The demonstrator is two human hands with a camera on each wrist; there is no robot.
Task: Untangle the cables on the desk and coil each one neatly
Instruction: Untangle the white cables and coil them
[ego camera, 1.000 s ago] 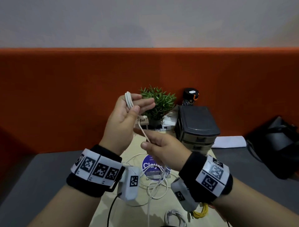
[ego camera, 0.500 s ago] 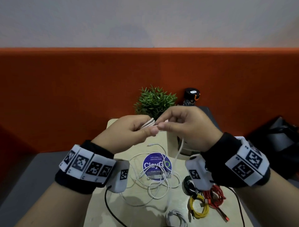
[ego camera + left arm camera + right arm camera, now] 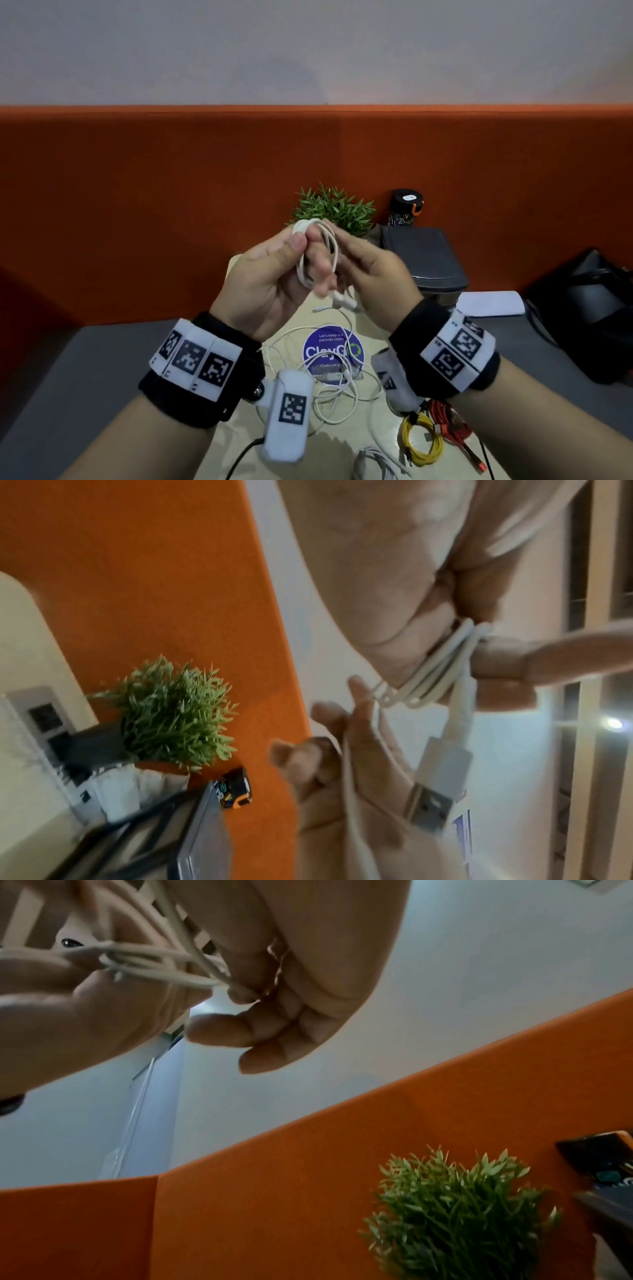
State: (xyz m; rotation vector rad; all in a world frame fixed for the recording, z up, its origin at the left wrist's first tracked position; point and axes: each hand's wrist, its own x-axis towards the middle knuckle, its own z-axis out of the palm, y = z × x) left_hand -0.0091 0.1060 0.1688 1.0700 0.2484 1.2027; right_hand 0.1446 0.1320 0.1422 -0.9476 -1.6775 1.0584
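Both hands grip white cable; left-wrist view alone shows, seemingly, USB plug.

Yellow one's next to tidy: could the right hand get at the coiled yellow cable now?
Probably not yet: the right hand is raised, pinching the white cable. The coiled yellow cable itself lies uncovered below that wrist.

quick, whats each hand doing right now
Left hand: holds the coiled white cable, thumb pressed on the loops.
Right hand: pinches a strand of the same cable at its fingertips.
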